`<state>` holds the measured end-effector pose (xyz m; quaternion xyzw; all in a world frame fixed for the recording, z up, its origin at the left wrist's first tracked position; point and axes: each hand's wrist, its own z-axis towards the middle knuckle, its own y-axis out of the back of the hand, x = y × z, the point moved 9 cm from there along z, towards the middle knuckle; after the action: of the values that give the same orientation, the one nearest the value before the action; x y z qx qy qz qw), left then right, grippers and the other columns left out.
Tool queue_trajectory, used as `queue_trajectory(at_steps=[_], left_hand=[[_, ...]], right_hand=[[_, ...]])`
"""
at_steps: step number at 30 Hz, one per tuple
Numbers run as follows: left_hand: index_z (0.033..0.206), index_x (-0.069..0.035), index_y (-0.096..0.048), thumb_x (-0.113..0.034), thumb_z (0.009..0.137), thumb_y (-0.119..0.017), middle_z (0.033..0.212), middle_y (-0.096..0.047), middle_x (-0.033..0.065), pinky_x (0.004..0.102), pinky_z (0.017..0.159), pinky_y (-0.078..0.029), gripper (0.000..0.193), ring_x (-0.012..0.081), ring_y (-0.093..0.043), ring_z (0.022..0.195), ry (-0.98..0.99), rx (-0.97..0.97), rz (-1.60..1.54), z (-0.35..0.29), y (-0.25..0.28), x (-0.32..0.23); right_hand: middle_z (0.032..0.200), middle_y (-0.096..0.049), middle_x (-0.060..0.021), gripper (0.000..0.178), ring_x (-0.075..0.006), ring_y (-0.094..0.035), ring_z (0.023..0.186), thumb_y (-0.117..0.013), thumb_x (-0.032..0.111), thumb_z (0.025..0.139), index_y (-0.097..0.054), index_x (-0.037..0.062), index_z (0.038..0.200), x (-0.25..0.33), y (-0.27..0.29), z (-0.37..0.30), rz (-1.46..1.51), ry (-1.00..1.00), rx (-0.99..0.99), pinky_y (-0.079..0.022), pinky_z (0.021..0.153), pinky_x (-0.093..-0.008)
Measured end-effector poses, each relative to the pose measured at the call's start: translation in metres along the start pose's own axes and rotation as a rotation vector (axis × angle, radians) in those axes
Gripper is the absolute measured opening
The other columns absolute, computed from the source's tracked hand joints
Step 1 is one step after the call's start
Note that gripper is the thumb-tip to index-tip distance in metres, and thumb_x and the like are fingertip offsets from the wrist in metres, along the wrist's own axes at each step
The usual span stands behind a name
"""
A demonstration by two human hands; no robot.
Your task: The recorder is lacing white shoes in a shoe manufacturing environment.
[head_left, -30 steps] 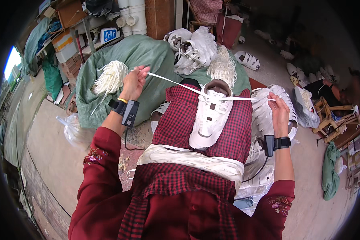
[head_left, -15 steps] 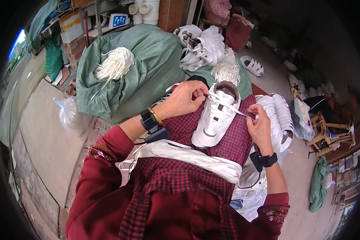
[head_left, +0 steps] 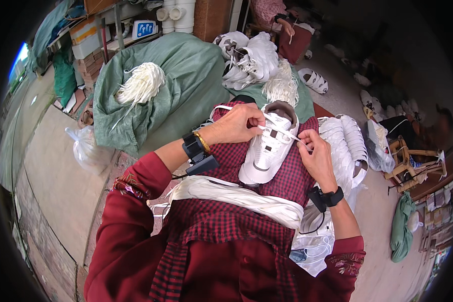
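A white sneaker [head_left: 260, 158] with a grey-brown lining rests on my lap, its toe pointing toward me. A white shoelace [head_left: 283, 132] crosses its upper near the tongue. My left hand [head_left: 238, 124] pinches one part of the lace at the shoe's left edge. At the right edge, my right hand [head_left: 315, 152] grips the other part between thumb and fingers. A bundle of white laces [head_left: 236, 200] lies across my waist over the red-and-black checked apron [head_left: 206, 224].
A green sack [head_left: 186, 75] at the left bears a heap of white laces [head_left: 142, 83]. White shoes [head_left: 256, 58] are piled beyond my knees, and stacked ones [head_left: 340, 143] stand at my right. A co-worker's hand [head_left: 287, 26] shows at the far side, near a wooden stool [head_left: 412, 163] farther right.
My right hand has moved left and slightly down, closer to the shoe. The left hand has shifted slightly right, and the lace now runs more level across the upper.
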<state>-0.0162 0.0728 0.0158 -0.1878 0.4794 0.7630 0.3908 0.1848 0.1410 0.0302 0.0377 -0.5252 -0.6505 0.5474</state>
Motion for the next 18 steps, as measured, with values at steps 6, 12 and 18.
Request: queue_trajectory(at_steps=[6, 12, 18], left_hand=[[0.083, 0.001, -0.069, -0.002, 0.078, -0.078, 0.081, -0.063, 0.0068, 0.0298, 0.074, -0.051, 0.011, 0.0212, -0.064, 0.08, -0.261, -0.062, -0.016, -0.01, 0.0, -0.023], [0.084, -0.001, -0.064, 0.007, 0.077, -0.068, 0.078, -0.057, 0.0097, 0.0341, 0.061, -0.049, 0.011, 0.0225, -0.061, 0.068, -0.274, -0.364, 0.2, -0.035, 0.001, -0.038], [0.096, -0.002, -0.059, 0.008, 0.078, -0.065, 0.083, -0.053, 0.0081, 0.0298, 0.054, -0.047, 0.021, 0.0164, -0.055, 0.057, -0.069, -0.46, 0.246, -0.042, 0.006, -0.03]], right_hand=[[0.081, -0.068, -0.0143, 0.01, -0.0245, -0.066, 0.07, -0.066, 0.006, 0.088, -0.065, -0.003, 0.092, 0.001, 0.006, -0.006, 0.018, 0.025, -0.005, -0.052, 0.064, -0.0355], [0.082, -0.068, -0.0162, 0.012, -0.0291, -0.067, 0.072, -0.066, 0.008, 0.089, -0.065, -0.0034, 0.092, 0.0, 0.006, -0.009, 0.013, 0.045, 0.01, -0.052, 0.065, -0.0377], [0.08, -0.068, -0.0171, 0.012, -0.0314, -0.067, 0.072, -0.065, 0.01, 0.09, -0.065, -0.0021, 0.092, 0.0, 0.008, -0.012, -0.001, 0.052, 0.025, -0.052, 0.064, -0.0385]])
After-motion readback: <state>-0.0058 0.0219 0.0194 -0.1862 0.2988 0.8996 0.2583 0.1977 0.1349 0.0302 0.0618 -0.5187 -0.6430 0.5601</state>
